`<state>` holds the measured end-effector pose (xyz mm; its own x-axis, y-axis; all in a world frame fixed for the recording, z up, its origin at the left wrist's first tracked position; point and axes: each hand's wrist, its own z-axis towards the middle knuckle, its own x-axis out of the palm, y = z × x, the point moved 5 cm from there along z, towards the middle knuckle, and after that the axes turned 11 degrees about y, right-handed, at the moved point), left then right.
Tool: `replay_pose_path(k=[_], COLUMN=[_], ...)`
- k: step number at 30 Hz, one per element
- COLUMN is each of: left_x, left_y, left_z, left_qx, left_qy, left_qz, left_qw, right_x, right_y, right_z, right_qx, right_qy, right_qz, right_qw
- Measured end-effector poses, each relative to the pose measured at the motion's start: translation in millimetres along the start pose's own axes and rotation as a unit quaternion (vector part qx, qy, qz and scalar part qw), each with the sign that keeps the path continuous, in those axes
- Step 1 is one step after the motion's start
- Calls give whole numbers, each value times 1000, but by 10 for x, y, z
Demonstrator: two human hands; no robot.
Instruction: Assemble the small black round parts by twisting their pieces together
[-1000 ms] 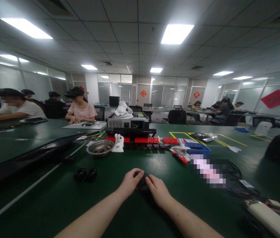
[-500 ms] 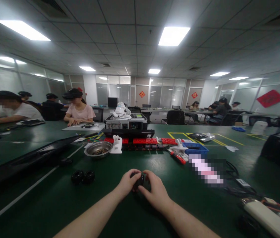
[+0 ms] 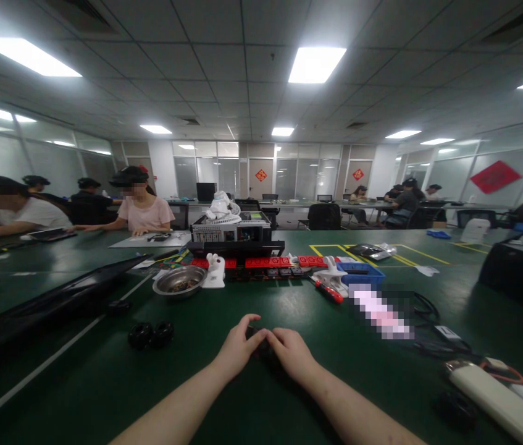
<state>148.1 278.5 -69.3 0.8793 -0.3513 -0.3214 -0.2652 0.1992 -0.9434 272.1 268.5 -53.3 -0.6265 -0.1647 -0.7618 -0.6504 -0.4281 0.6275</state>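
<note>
Bkgd door signs (image 3: pixel 261 175) illegible — hands (image 3: pixel 238 347) (image 3: pixel 292 353) on blk part (image 3: pixel 265 350).

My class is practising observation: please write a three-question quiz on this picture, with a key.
1. True or false: the round silver metal bowl is left of the red-handled screwdriver.
2. The two side-by-side round black pieces lie: A) in the blue plastic tray; B) on the green tabletop; C) inside the bowl.
3. Fill in (light or dark): the bare left hand and bare right hand meet at a mostly hidden, ____ object.

Key: 1. true; 2. B; 3. dark.
</note>
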Motion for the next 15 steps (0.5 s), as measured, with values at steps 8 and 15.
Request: replay_pose_path(k=[8,15], left_x=[-37,-18], left_y=[80,74], left_z=[65,52], left_qx=[-47,-26], left_qy=[-18,-27], left_qz=[-49,-70], left_qw=[998,997], right_x=[-16,-47], right_y=[190,95], right_z=[-103,-78], right_qx=[-51,-1], right_qy=[-25,-65], right_qz=[40,38], right_qw=[998,997])
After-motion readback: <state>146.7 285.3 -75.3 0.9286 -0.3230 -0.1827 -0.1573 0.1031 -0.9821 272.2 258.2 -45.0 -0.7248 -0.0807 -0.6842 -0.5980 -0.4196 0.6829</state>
